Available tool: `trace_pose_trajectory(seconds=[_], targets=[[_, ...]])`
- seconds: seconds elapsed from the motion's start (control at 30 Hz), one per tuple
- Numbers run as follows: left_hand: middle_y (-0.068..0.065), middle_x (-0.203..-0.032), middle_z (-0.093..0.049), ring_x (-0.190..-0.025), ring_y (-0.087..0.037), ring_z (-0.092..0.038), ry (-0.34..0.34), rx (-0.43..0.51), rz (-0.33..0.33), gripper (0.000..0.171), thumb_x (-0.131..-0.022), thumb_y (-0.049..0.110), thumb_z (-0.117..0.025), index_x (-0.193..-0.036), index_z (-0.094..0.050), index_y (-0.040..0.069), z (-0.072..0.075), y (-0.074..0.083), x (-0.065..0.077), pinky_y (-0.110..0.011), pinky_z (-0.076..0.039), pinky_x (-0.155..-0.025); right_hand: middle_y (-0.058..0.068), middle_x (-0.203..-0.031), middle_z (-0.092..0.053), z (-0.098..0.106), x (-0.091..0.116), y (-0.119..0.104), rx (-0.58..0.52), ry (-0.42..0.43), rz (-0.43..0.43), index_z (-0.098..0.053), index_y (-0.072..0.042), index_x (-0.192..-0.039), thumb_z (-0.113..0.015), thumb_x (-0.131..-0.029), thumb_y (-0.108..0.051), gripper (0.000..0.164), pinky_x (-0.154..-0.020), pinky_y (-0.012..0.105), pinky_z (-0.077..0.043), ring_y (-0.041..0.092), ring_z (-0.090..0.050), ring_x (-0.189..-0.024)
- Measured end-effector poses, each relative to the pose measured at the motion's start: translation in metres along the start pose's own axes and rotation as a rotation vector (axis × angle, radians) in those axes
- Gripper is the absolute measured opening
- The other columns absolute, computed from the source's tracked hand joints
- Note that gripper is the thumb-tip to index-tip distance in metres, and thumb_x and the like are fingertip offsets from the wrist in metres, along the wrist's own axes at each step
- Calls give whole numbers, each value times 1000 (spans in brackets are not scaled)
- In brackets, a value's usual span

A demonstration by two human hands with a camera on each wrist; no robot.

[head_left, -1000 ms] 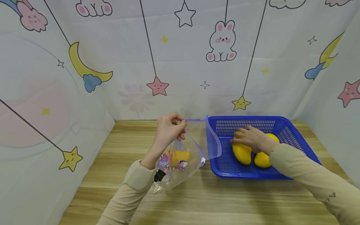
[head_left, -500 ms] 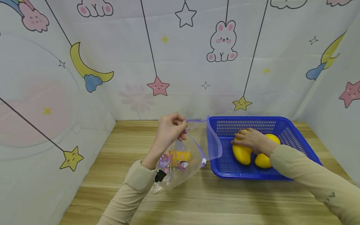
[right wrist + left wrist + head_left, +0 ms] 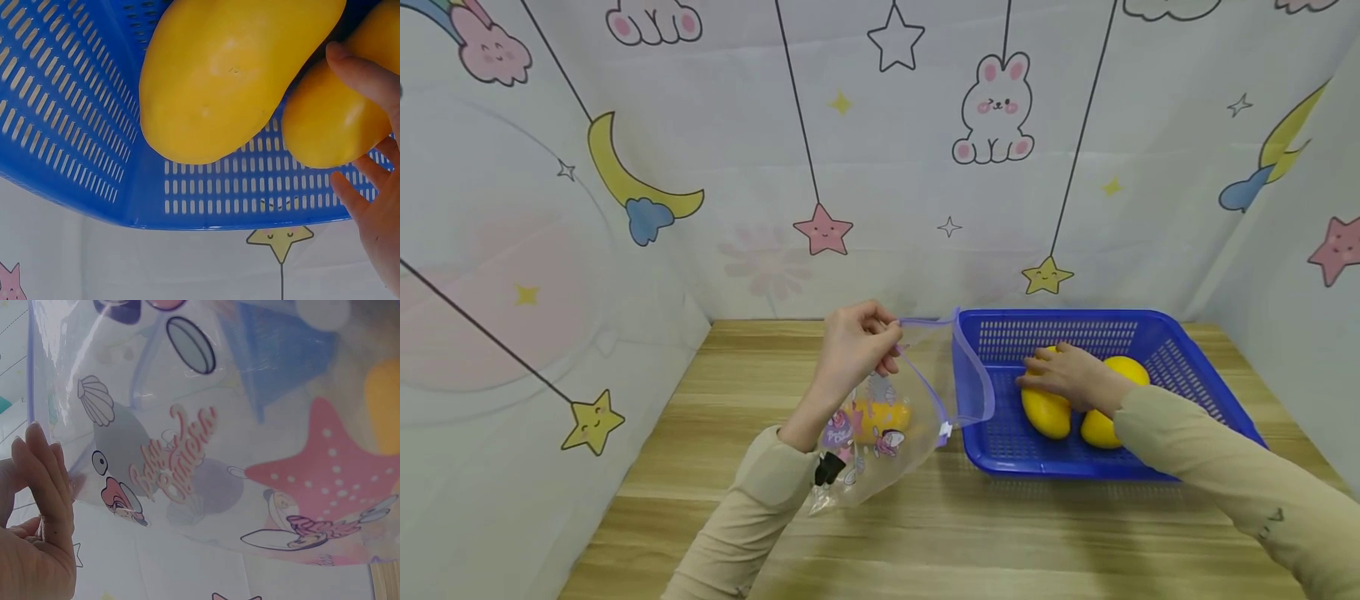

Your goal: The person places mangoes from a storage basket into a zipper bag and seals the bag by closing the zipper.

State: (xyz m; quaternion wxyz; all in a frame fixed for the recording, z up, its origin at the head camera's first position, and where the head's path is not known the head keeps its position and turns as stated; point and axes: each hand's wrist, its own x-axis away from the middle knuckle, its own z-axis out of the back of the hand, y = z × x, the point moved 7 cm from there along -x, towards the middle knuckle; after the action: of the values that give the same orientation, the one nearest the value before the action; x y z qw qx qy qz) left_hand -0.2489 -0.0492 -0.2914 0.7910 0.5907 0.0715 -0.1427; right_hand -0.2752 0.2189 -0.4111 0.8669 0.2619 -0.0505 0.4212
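My left hand (image 3: pixel 856 346) pinches the purple-edged rim of a clear zip bag (image 3: pixel 895 479) printed with sea creatures; the bag's mouth gapes toward the basket. A yellow-orange fruit (image 3: pixel 887 417) shows through the plastic. In the left wrist view the printed bag (image 3: pixel 187 450) fills most of the picture, the fingers at its edge. Inside the blue basket (image 3: pixel 1075 470), my right hand (image 3: pixel 1071 375) holds the left-hand mango (image 3: pixel 1047 417), thumb on one side and fingers on the other in the right wrist view. Another mango (image 3: pixel 219 81) lies beside it, partly behind the wrist in the head view.
The basket, with slotted walls, stands at the right of a wooden table (image 3: pixel 925 542), right beside the bag's mouth. A white curtain (image 3: pixel 895 167) with cartoon prints hangs behind and at both sides. A black clip-like piece (image 3: pixel 829 468) sits at the left cuff.
The right hand has settled slightly lower onto the left-hand mango. The left hand and the bag stay almost where they were.
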Motion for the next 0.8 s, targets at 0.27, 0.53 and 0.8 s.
trace_pose_trajectory(seconds=[0.27,0.53,0.8], targets=[[-18,-63,-67,-40,-17,-60,-9,5,-2,10,-87,3,-60,-89,-67,-5,0,-2,0,-37,-54,-42,12,-133,-56,-2,-1,0,8,-1,-4,-56,-21,-131,-87,-66,-18,72,-98,55,-48,35,-54,-122],[-18,-63,-67,-40,-16,-60,-12,0,-6,14,-88,4,-60,-91,-66,-8,0,-2,0,-37,-54,-42,11,-133,-56,-3,-2,1,0,-26,-6,-54,-22,-131,-87,-65,-19,73,-97,56,-48,35,-53,-122],[-16,-62,-67,-40,-17,-60,-4,-9,-7,8,-88,5,-60,-87,-67,0,1,-1,1,-37,-54,-42,10,-127,-57,7,1,2,-16,34,15,-54,-23,-129,-89,-62,-23,76,-91,52,-52,33,-55,-115]])
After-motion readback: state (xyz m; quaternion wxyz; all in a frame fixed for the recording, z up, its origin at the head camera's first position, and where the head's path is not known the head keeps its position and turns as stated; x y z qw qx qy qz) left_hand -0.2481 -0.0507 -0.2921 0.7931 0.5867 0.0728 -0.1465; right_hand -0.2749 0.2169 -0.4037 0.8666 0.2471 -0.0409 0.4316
